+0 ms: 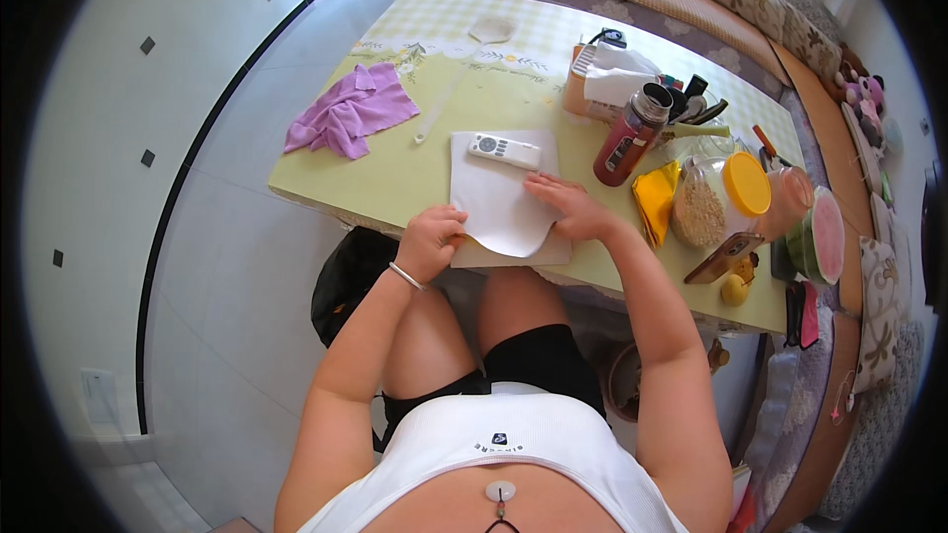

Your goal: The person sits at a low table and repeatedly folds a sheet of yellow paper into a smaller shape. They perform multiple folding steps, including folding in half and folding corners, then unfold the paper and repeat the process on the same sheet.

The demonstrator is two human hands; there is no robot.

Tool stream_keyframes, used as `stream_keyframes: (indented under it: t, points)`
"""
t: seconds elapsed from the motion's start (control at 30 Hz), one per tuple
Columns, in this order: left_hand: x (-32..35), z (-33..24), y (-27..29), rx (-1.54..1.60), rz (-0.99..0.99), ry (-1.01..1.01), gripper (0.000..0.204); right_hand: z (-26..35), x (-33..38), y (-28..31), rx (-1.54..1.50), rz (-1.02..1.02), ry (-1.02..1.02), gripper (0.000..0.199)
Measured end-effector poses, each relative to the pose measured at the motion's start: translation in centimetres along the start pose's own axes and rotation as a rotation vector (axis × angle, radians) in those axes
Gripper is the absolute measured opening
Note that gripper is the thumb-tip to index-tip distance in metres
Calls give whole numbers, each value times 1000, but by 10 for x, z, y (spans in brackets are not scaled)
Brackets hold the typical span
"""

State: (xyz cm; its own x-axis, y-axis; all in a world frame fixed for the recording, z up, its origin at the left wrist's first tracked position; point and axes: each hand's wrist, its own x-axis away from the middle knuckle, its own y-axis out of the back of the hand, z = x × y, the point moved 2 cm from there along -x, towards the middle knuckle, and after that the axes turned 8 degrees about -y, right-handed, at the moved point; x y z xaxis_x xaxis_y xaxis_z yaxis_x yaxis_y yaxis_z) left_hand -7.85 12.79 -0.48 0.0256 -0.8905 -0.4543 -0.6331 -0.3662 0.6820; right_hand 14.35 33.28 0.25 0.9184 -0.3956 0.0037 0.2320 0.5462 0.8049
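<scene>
At frame centre, the left hand is pinching the white sheet's near corner, folding it; the right hand is pressing flat, open; a remote is weighting its far edge; next, creasing needs firm alignment.

**What you wore**

You wore a white ribbed tank top with a small dark logo patch at its hem, and black shorts below it. A thin silver bangle circled your left wrist. Both arms were bare, without sleeves, and neither hand had a glove. A small white round pendant hung on a dark cord at your chest, close under the camera.
</scene>
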Motion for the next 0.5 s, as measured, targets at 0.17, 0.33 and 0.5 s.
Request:
stream_keyframes:
  t: [0.17, 0.33, 0.5]
  points:
    - [-1, -4, 0, -13, 4, 38, 14, -17, -36, 8, -382, 142, -170, 66]
    - [4, -6, 1, -23, 7, 73, 15, 12, -67, -2, -125, -13, -150, 62]
    - [-3, -11, -2, -13, -1, 67, 14, -3, -85, -10, -38, -204, -128, 54]
